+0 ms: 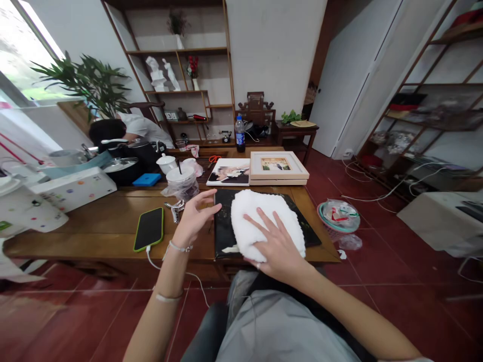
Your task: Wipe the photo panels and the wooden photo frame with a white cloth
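Note:
A white fluffy towel (245,216), folded into a thick pad, lies on a flat black board (222,221) at the table's front edge. My right hand (277,246) rests on the towel with its fingers spread. Beside the board's left edge, my left hand (196,216) is held with thumb and fingers apart and nothing between them. Whether its fingertips touch the board I cannot tell. A small pale scrap (231,249) shows at the towel's lower left.
Behind the board are a framed picture (279,176) and a photo print (229,172). A charging phone (150,229), a lidded plastic cup (181,176) and a blue box (147,179) stand left. A basket (337,221) is right, by the floor. Another person (147,128) sits behind the table.

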A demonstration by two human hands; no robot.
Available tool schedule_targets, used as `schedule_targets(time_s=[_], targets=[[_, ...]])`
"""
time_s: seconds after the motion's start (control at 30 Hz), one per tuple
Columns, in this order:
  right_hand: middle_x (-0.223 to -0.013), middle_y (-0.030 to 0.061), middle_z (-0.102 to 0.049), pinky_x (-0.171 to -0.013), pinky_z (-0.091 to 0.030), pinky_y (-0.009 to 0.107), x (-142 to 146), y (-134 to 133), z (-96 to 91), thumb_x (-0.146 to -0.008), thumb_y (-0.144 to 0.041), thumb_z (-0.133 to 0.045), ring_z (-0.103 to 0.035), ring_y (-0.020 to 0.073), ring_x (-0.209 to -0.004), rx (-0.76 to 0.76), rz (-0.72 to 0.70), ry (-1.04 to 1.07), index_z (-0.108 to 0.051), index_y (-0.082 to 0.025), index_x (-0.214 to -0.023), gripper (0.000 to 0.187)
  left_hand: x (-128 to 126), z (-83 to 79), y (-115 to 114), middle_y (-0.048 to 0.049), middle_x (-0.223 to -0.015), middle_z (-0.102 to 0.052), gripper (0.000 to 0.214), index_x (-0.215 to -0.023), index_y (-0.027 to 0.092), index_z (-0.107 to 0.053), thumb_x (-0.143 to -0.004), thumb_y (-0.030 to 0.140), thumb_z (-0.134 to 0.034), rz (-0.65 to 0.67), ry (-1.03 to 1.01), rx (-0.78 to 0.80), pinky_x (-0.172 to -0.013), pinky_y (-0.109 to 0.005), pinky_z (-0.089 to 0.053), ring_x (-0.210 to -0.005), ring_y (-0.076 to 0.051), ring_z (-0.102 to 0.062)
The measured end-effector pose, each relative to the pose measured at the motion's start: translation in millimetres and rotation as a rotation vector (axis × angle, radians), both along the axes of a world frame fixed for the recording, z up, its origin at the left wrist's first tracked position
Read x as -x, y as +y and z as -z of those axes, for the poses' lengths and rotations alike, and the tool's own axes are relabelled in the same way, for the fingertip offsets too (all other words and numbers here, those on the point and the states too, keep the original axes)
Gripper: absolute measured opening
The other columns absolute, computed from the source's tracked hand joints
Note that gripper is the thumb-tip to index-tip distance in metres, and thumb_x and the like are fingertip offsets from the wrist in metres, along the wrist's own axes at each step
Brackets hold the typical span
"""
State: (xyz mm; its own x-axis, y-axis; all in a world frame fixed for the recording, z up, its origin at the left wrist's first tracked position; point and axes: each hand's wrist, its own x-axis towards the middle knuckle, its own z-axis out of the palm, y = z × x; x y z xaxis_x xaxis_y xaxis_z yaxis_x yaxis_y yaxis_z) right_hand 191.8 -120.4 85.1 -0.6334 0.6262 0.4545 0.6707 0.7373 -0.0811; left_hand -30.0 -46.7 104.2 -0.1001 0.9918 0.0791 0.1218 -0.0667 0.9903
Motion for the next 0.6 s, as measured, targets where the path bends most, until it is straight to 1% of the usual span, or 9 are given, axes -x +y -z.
schedule_targets(time_s=[0.07,0.13,0.23,0.3,0.37,0.4,0.47,0.5,0.6], targets=[[-0.144,0.0104,-0.027,-0.102,-0.019,0.060,9.6,1.8,1.0,-0.066,-0.021,-0.069,-0.014,0.0359,-0.132,-0.107,-0.014,-0.006,-0.064,-0.018,-0.077,0.013,0.2,-4.6,-4.3,-0.0097,-0.100,-0.059,0.060,-0.112,0.018,-0.059,-0.057,0.035,-0.076,-0.002,-0.012,-0.016,-0.054,-0.018,-0.045,-0.075,-0.014,-0.059],[-0.139,0.0142,-0.036,-0.100,-0.028,0.056,10.1,6.6,1.5,-0.070,-0.014,-0.063,-0.021,0.0344,-0.131,-0.249,-0.046,0.021,-0.062,-0.017,-0.070,0.002,-1.5,-8.9,-7.0,-0.0093,-0.101,-0.061,0.062,-0.114,0.019,-0.056,-0.058,0.034,-0.076,-0.003,-0.097,-0.041,-0.056,-0.018,-0.046,-0.078,-0.015,-0.060],[-0.123,0.0183,-0.053,-0.093,-0.041,0.048,-5.5,15.3,-3.5,-0.074,-0.011,-0.054,-0.037,0.0311,-0.124,-0.449,-0.094,0.123,-0.057,-0.016,-0.062,0.013,-8.7,-13.8,-8.5,-0.0087,-0.105,-0.063,0.063,-0.122,0.023,-0.048,-0.065,0.034,-0.072,0.035,-0.326,-0.139,-0.065,-0.022,-0.049,-0.085,-0.015,-0.062],[-0.099,0.0167,-0.065,-0.084,-0.049,0.041,-22.8,21.0,-10.9,-0.073,-0.014,-0.056,-0.053,0.0288,-0.109,-0.534,-0.047,0.244,-0.053,-0.017,-0.058,0.016,-17.4,-11.5,-7.8,-0.0101,-0.114,-0.060,0.055,-0.123,0.024,-0.046,-0.074,0.036,-0.064,0.123,-0.453,-0.195,-0.074,-0.028,-0.050,-0.094,-0.018,-0.061],[-0.071,0.0096,-0.065,-0.072,-0.053,0.036,-39.5,26.2,-20.5,-0.071,-0.020,-0.062,-0.063,0.0260,-0.086,-0.553,0.145,0.465,-0.051,-0.019,-0.056,0.019,-30.1,-0.9,-6.4,-0.0114,-0.121,-0.056,0.047,-0.122,0.023,-0.046,-0.078,0.036,-0.060,0.208,-0.507,-0.170,-0.083,-0.034,-0.049,-0.105,-0.021,-0.057],[-0.064,0.0063,-0.063,-0.068,-0.053,0.034,-45.9,28.3,-25.6,-0.069,-0.023,-0.065,-0.064,0.0246,-0.078,-0.528,0.265,0.621,-0.051,-0.019,-0.057,0.019,-38.1,7.4,-5.8,-0.0119,-0.123,-0.054,0.047,-0.121,0.022,-0.047,-0.077,0.032,-0.061,0.224,-0.505,-0.114,-0.087,-0.036,-0.047,-0.109,-0.022,-0.055],[-0.069,0.0041,-0.062,-0.069,-0.053,0.034,-52.6,31.8,-35.3,-0.068,-0.027,-0.068,-0.063,0.0228,-0.077,-0.443,0.440,0.998,-0.056,-0.017,-0.070,0.016,-56.3,27.3,-5.7,-0.0123,-0.120,-0.056,0.050,-0.119,0.020,-0.048,-0.073,0.026,-0.067,0.207,-0.495,0.066,-0.092,-0.036,-0.044,-0.110,-0.021,-0.055],[-0.077,0.0043,-0.063,-0.073,-0.053,0.034,-53.1,33.2,-39.2,-0.068,-0.027,-0.068,-0.063,0.0221,-0.082,-0.394,0.470,1.194,-0.056,-0.016,-0.080,0.020,-66.0,37.1,-6.2,-0.0124,-0.119,-0.058,0.049,-0.118,0.019,-0.050,-0.073,0.025,-0.068,0.227,-0.507,0.153,-0.093,-0.036,-0.044,-0.109,-0.021,-0.055],[-0.096,0.0036,-0.062,-0.081,-0.052,0.035,-49.2,37.2,-43.7,-0.068,-0.027,-0.069,-0.060,0.0190,-0.094,-0.240,0.444,1.671,-0.049,-0.018,-0.104,0.043,-90.9,57.0,-9.8,-0.0118,-0.118,-0.059,0.037,-0.109,0.016,-0.057,-0.075,0.026,-0.067,0.321,-0.663,0.259,-0.092,-0.034,-0.046,-0.108,-0.023,-0.056]])
